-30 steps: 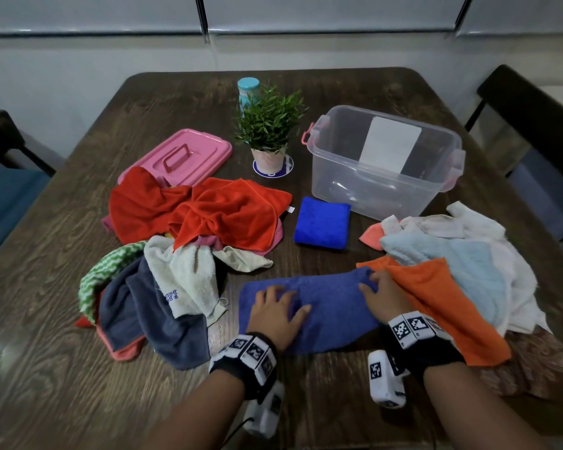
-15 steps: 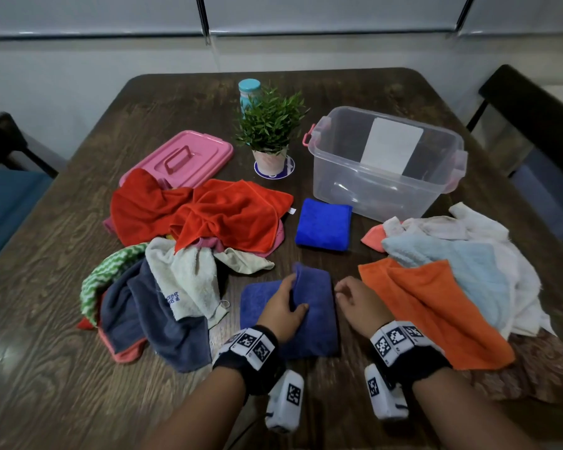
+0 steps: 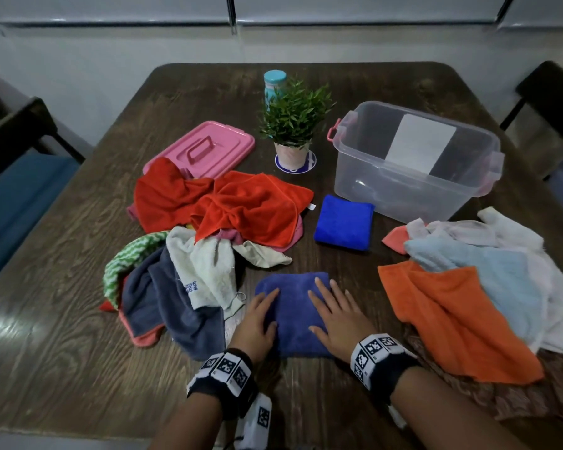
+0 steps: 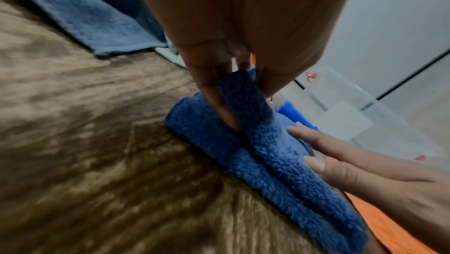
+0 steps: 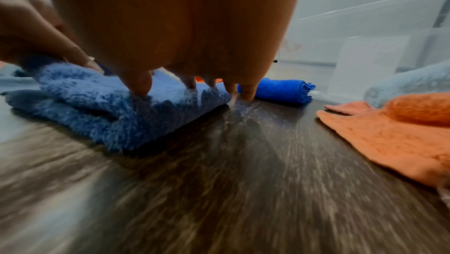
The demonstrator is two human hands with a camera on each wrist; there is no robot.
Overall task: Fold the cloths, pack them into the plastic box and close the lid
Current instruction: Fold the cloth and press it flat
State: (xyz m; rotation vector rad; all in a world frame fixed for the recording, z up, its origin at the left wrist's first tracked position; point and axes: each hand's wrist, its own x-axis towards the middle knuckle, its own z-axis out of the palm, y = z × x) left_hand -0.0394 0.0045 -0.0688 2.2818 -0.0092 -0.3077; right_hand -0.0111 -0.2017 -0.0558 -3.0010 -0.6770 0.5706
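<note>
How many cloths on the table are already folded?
2. A bright blue cloth lies folded just in front of the plastic box; a darker blue cloth lies folded under both hands, left hand and right hand. The piles may hide others.

A dark wooden table (image 3: 78,368) fills the frame. On it lie a pink lid (image 3: 205,147) upper left, a clear plastic box (image 3: 413,186) upper right, a potted plant (image 3: 291,125) between them, cloth heaps left (image 3: 189,254) and right (image 3: 485,280), two folded blue cloths (image 3: 343,222) at centre.
</note>
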